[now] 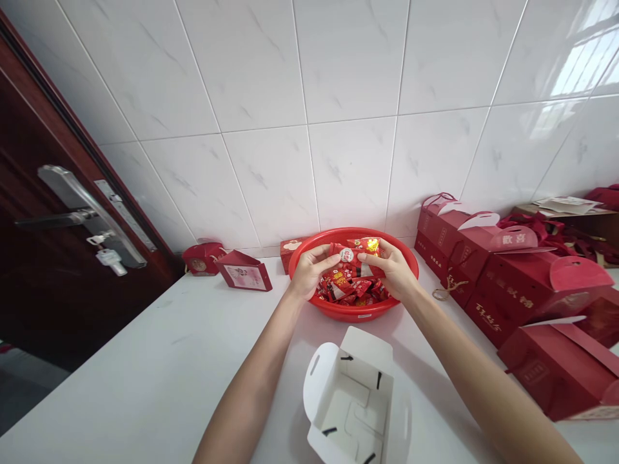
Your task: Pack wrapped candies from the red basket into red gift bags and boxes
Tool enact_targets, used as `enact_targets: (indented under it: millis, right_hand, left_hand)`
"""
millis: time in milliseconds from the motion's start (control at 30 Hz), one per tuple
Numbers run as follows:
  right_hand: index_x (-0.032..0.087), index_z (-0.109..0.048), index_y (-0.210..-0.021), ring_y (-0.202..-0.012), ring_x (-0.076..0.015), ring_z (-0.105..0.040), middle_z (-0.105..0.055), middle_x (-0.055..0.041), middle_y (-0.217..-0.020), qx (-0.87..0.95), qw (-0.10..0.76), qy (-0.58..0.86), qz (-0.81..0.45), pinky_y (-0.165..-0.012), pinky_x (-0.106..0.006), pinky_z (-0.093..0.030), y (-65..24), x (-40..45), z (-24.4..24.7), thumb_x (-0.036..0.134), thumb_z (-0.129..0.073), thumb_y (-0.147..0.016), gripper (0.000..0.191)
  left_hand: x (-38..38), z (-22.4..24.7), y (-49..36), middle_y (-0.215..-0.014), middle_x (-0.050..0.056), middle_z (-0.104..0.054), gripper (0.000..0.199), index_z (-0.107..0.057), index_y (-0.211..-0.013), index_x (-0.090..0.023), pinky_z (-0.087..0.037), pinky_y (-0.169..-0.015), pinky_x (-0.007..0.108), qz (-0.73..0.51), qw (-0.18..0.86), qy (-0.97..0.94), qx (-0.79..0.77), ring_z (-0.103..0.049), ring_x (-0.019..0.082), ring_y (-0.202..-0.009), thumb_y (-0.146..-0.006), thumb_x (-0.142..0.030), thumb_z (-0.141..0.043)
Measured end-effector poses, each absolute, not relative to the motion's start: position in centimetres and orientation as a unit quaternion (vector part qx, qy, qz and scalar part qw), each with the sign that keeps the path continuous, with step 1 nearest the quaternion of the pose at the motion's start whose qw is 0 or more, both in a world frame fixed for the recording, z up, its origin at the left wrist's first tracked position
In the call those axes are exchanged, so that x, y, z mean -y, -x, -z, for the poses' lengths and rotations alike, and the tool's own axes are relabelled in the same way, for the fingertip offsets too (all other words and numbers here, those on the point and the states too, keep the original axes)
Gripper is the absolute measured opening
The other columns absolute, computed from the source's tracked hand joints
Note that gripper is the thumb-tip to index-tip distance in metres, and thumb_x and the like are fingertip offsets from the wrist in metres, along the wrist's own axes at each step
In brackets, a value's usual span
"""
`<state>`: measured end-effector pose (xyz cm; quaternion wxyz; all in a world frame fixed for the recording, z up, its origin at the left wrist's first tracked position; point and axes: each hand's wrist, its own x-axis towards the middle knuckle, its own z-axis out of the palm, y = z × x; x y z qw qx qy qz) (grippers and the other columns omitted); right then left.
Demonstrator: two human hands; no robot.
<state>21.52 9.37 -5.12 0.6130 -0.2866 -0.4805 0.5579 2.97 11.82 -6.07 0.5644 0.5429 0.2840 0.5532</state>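
Note:
Both of my hands are over a red plastic basket (338,314) that holds several small red-wrapped candy packets (351,293). My left hand (309,269) pinches a red packet with a round white label (347,255), its thumb pressed on the front. From the other side, my right hand (393,265) is closed on red packets too; a yellow-printed one (371,245) shows by its fingers. How many packets each hand has is hard to tell. Between my forearms stands a white-lined carton (316,380), flaps spread, its inner base and black tabs showing.
Red gift boxes (512,283) with handles line the right side. Along the wall at left are a small red box (203,259) and a tilted box (245,270). A brown door (53,258) with keys (111,261) in its lock borders the white table (169,361).

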Motion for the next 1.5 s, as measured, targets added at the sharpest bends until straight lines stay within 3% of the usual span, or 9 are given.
enact_targets:
  millis: [267,1000,1167,1300,1400,1500]
  right_hand:
    - [0.024,-0.070,-0.090,-0.089,-0.0257,-0.073,-0.078,-0.0020,-0.095,0.481,0.599,0.286,-0.572,-0.076,-0.038,-0.060,-21.8,-9.1,4.8,0.030,-0.091,-0.058,0.039]
    - [0.024,-0.070,-0.087,-0.089,-0.0258,-0.073,-0.078,-0.0004,-0.090,0.472,0.590,0.296,-0.584,-0.083,-0.040,-0.059,-22.0,-9.2,4.6,0.025,-0.090,-0.054,0.038]
    - [0.023,-0.070,-0.088,-0.091,-0.0265,-0.073,-0.078,-0.0011,-0.093,0.475,0.591,0.296,-0.581,-0.085,-0.041,-0.060,-22.0,-9.3,4.7,0.026,-0.089,-0.054,0.039]
    - [0.023,-0.068,-0.090,-0.095,-0.0271,-0.073,-0.079,-0.0021,-0.096,0.437,0.642,0.327,-0.538,-0.084,-0.041,-0.060,-22.3,-10.1,5.4,0.026,-0.088,-0.054,0.041]
    - [0.023,-0.067,-0.088,-0.093,-0.0280,-0.074,-0.079,-0.0031,-0.095,0.380,0.677,0.359,-0.519,-0.079,-0.040,-0.061,-22.5,-10.8,6.1,0.025,-0.087,-0.052,0.041]
    - [0.023,-0.066,-0.084,-0.088,-0.0286,-0.074,-0.078,-0.0023,-0.088,0.350,0.684,0.364,-0.527,-0.075,-0.041,-0.062,-22.5,-11.1,6.4,0.025,-0.087,-0.051,0.039]
  left_hand:
    - [-11.9,6.2,-2.8,-0.087,0.004,-0.078,0.034,-0.081,-0.091,-0.018,-0.057,-0.078,0.030,-0.542,0.565,-0.556,-0.278,-0.069,0.017,-0.080,-0.062,-0.031,-0.093]
    - [-11.4,5.5,-2.9,-0.077,0.001,-0.076,0.037,-0.082,-0.084,-0.018,-0.057,-0.065,0.023,-0.525,0.578,-0.569,-0.258,-0.064,0.011,-0.064,-0.051,-0.024,-0.098]
    - [-11.6,5.8,-3.0,-0.084,0.003,-0.077,0.039,-0.080,-0.088,-0.016,-0.059,-0.073,0.027,-0.516,0.574,-0.577,-0.266,-0.069,0.015,-0.074,-0.054,-0.028,-0.096]
    - [-12.2,6.4,-2.8,-0.104,0.006,-0.077,0.042,-0.077,-0.104,-0.019,-0.056,-0.092,0.034,-0.558,0.542,-0.547,-0.310,-0.071,0.022,-0.103,-0.066,-0.033,-0.089]
    - [-13.4,6.8,-1.9,-0.115,0.010,-0.076,0.037,-0.074,-0.109,-0.018,-0.053,-0.100,0.038,-0.584,0.468,-0.543,-0.382,-0.069,0.025,-0.113,-0.076,-0.031,-0.077]
    - [-15.4,7.1,-1.0,-0.122,0.012,-0.074,0.035,-0.070,-0.118,-0.016,-0.052,-0.103,0.036,-0.496,0.319,-0.632,-0.503,-0.068,0.022,-0.116,-0.085,-0.022,-0.059]
